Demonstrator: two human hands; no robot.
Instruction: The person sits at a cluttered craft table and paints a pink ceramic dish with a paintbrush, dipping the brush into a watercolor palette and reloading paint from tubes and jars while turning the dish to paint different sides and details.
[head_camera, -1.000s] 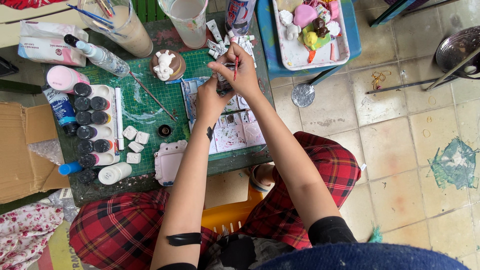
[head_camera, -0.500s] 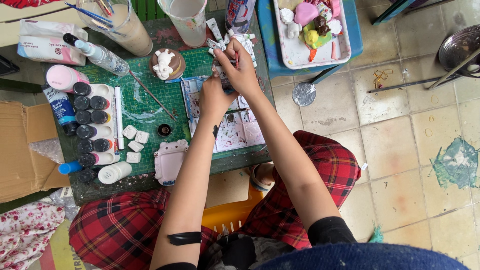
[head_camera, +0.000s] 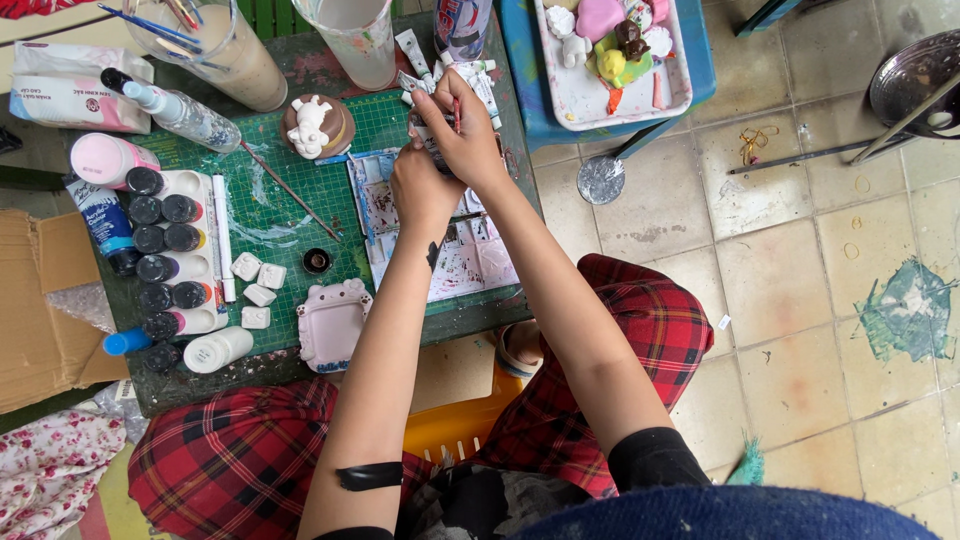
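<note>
Head view looks straight down on a small work table (head_camera: 300, 60) covered with a green cutting mat (head_camera: 270, 215), where both hands meet at the far edge. The left hand (head_camera: 422, 190) is curled shut around a small paint tube (head_camera: 428, 135), only a sliver of which shows between the two hands, and the right hand (head_camera: 465, 140) pinches a thin red-handled brush (head_camera: 457, 112) between thumb and fingers, tip pointing toward the tube. To work this well, the tube wants a steady, gentle squeeze, with the brush tip kept close to its mouth and the wrists held above the paint-smeared palette sheet (head_camera: 440, 240) just beneath, so that any drip lands there. Room is tight: loose paint tubes (head_camera: 480, 80) lie just beyond the fingers, a clear cup (head_camera: 350, 40) and a cup of brushes (head_camera: 215, 50) stand near on the left, and a white figurine (head_camera: 315, 125) on a brown disc sits beside the left wrist. The table's right edge runs close under the right forearm, with open tiled floor (head_camera: 800, 300) beyond it, the freest side for an elbow. Black-capped paint bottles (head_camera: 165, 240) are well apart on the left.
</note>
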